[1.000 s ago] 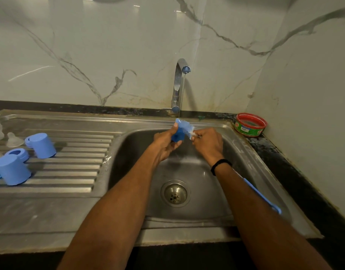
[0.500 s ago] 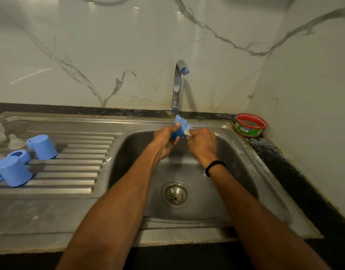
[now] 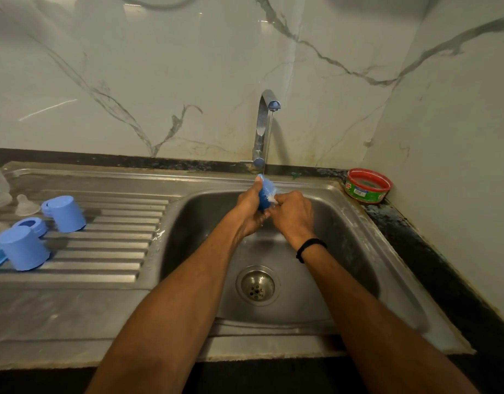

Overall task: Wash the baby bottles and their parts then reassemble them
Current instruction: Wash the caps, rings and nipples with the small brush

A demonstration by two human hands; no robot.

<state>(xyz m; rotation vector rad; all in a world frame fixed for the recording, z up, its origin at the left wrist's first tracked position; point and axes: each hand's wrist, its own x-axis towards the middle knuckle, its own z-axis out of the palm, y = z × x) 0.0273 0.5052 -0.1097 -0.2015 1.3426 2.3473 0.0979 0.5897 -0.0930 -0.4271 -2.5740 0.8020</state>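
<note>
My left hand (image 3: 249, 207) grips a blue bottle part (image 3: 264, 193) under the running tap (image 3: 261, 126), right hand (image 3: 294, 213) pinching what's probably a brush (image 3: 272, 198).

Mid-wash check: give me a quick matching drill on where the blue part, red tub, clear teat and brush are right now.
Things:
1. blue part
2. red tub
3. clear teat
4. brush

Places:
A. in the right hand
B. drainboard, far left
C. counter corner right of the sink
D. in the left hand, under the tap stream

Pairs: 1-D, 2-C, 3-B, 4-A
</note>
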